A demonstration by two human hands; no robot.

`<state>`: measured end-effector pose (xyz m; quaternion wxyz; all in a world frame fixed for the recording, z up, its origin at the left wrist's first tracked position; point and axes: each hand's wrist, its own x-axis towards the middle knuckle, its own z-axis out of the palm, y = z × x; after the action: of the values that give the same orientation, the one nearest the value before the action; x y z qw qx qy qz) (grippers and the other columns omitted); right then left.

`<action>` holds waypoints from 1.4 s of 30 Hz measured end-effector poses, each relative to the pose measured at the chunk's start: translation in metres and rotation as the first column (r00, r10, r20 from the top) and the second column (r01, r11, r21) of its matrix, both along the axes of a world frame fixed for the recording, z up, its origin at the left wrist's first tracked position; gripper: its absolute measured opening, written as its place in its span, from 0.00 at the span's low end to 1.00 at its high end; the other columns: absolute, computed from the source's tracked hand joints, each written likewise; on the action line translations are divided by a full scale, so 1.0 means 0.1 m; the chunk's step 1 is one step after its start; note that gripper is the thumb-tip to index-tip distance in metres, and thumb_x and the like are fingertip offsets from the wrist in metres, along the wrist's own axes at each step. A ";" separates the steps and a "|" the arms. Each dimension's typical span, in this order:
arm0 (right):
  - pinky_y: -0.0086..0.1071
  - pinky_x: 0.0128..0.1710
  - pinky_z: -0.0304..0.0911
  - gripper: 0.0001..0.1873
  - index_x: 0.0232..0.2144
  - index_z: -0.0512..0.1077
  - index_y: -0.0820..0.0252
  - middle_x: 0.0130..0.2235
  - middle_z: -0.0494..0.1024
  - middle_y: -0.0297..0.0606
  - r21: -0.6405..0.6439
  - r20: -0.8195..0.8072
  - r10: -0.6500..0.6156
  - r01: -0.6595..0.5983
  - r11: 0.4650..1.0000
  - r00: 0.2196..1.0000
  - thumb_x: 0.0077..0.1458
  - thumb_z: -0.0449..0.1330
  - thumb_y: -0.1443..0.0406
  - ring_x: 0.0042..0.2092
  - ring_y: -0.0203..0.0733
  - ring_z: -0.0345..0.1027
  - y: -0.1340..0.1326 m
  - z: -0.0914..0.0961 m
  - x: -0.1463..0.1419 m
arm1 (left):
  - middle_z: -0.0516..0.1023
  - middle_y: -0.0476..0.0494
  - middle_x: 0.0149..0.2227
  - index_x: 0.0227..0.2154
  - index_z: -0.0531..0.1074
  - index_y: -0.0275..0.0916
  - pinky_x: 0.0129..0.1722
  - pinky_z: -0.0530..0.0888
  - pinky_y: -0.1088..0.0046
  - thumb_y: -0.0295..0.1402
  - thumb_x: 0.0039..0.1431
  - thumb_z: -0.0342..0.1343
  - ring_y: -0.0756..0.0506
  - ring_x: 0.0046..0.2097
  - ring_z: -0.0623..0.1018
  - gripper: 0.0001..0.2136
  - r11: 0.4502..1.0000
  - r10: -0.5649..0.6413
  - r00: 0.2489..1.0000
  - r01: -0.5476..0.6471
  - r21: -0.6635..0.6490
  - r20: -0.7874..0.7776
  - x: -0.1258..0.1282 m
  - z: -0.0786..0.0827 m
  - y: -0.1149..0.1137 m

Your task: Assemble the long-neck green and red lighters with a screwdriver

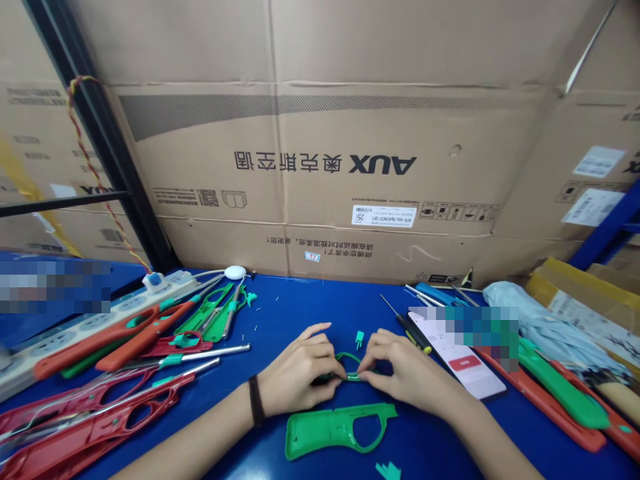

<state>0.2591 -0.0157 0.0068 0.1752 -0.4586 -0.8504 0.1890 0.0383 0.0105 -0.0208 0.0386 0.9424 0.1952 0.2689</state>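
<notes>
My left hand (303,370), with a dark band at its wrist, pinches the left part of a green lighter casing half (350,357) and covers much of it. Thumb and fingers of my right hand (400,363) are closed on its right end, by the looped handle. Whether a smaller part sits between the fingertips I cannot make out. Just nearer to me lies another green lighter casing half (313,433), hollow side up. A small teal trigger piece (359,338) rests beyond the hands, and a second teal piece (389,470) is at the bottom edge.
Red lighter casings (150,413) with metal tubes and orange lighters (145,333) lie at left beside a white power strip (125,310). To the right are a screwdriver (413,333), a phone (470,367), a green lighter (565,387) and a light-blue bag (540,320). Cardboard (320,127) stands behind.
</notes>
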 end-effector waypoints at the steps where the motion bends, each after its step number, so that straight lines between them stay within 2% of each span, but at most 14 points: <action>1: 0.30 0.40 0.59 0.04 0.29 0.76 0.54 0.33 0.74 0.32 0.008 0.002 -0.015 0.015 1.000 1.000 0.53 0.61 0.67 0.40 0.39 0.66 0.00 0.02 0.01 | 0.72 0.52 0.26 0.33 0.75 0.41 0.61 0.56 0.60 0.27 0.56 0.54 0.51 0.32 0.72 0.06 1.000 0.005 1.000 -0.005 -0.006 0.000 0.00 -0.01 0.00; 12: 0.32 0.46 0.58 0.05 0.29 0.77 0.54 0.34 0.71 0.34 -0.005 0.056 -0.002 0.002 1.000 0.998 0.53 0.61 0.67 0.40 0.40 0.66 -0.04 0.06 -0.05 | 0.72 0.52 0.27 0.35 0.75 0.42 0.60 0.54 0.58 0.28 0.56 0.55 0.50 0.34 0.71 0.06 1.000 0.007 0.999 -0.008 -0.023 -0.036 0.00 0.01 0.00; 16: 0.32 0.45 0.59 0.05 0.29 0.77 0.54 0.33 0.71 0.34 0.034 0.039 0.001 -0.002 0.999 0.999 0.53 0.60 0.67 0.39 0.39 0.67 -0.05 0.05 -0.04 | 0.73 0.52 0.27 0.35 0.75 0.42 0.60 0.54 0.58 0.27 0.55 0.55 0.50 0.34 0.71 0.06 0.999 0.015 0.999 -0.017 -0.035 -0.042 0.00 0.00 0.01; 24: 0.32 0.43 0.60 0.06 0.30 0.75 0.55 0.34 0.70 0.34 0.015 0.042 0.016 -0.016 1.000 0.999 0.54 0.57 0.68 0.38 0.39 0.67 -0.05 0.03 -0.06 | 0.73 0.53 0.27 0.34 0.75 0.42 0.60 0.53 0.59 0.28 0.55 0.56 0.50 0.33 0.71 0.06 0.997 0.018 1.000 -0.019 -0.069 -0.021 0.00 -0.01 0.02; 28: 0.32 0.42 0.59 0.04 0.30 0.72 0.56 0.34 0.71 0.34 0.052 0.010 -0.043 0.042 0.998 0.999 0.55 0.57 0.65 0.40 0.40 0.66 -0.01 0.06 0.04 | 0.72 0.52 0.26 0.34 0.76 0.42 0.60 0.54 0.59 0.28 0.55 0.56 0.50 0.32 0.71 0.06 0.996 0.014 1.000 -0.015 -0.092 -0.014 0.00 0.01 0.02; 30: 0.31 0.38 0.60 0.05 0.30 0.71 0.56 0.33 0.72 0.34 0.013 0.012 -0.091 0.091 0.996 0.996 0.53 0.59 0.61 0.37 0.40 0.67 0.02 0.07 0.13 | 0.72 0.53 0.26 0.34 0.76 0.42 0.60 0.54 0.59 0.28 0.55 0.56 0.51 0.32 0.71 0.06 0.995 0.018 1.000 -0.019 -0.099 -0.012 0.00 0.01 0.02; 32: 0.29 0.31 0.59 0.09 0.31 0.71 0.56 0.30 0.72 0.32 -0.089 0.039 -0.131 0.134 0.987 0.991 0.50 0.62 0.58 0.32 0.38 0.66 0.05 0.06 0.22 | 0.72 0.53 0.26 0.34 0.76 0.42 0.60 0.53 0.59 0.28 0.55 0.56 0.51 0.32 0.71 0.06 0.994 0.020 1.000 -0.021 -0.107 -0.015 0.00 0.01 0.02; 35: 0.28 0.29 0.57 0.08 0.30 0.73 0.56 0.29 0.74 0.32 -0.181 0.058 -0.123 0.132 0.975 0.991 0.49 0.63 0.58 0.31 0.38 0.66 0.08 0.04 0.30 | 0.72 0.53 0.27 0.34 0.76 0.43 0.60 0.53 0.59 0.28 0.55 0.56 0.51 0.32 0.71 0.06 0.992 0.012 1.000 -0.014 -0.122 -0.021 -0.02 0.02 0.04; 39: 0.27 0.30 0.58 0.08 0.28 0.76 0.56 0.29 0.75 0.34 -0.226 0.058 -0.079 0.090 0.970 0.995 0.48 0.63 0.59 0.31 0.38 0.66 0.09 -0.01 0.30 | 0.73 0.53 0.29 0.34 0.77 0.44 0.60 0.53 0.60 0.29 0.54 0.58 0.51 0.33 0.72 0.06 0.983 0.014 0.999 -0.020 -0.180 -0.036 -0.06 0.04 0.08; 42: 0.28 0.30 0.58 0.07 0.28 0.75 0.57 0.29 0.76 0.34 -0.212 0.066 -0.086 0.098 0.972 0.994 0.47 0.64 0.60 0.31 0.38 0.66 0.10 -0.03 0.29 | 0.72 0.54 0.29 0.34 0.77 0.45 0.60 0.53 0.61 0.29 0.54 0.59 0.51 0.33 0.72 0.06 0.977 0.015 0.999 -0.025 -0.210 -0.049 -0.09 0.06 0.10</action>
<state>0.2881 -0.0058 0.0037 0.1090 -0.5191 -0.8074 0.2584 0.0294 0.0208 -0.0148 0.1309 0.9370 0.2330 0.2248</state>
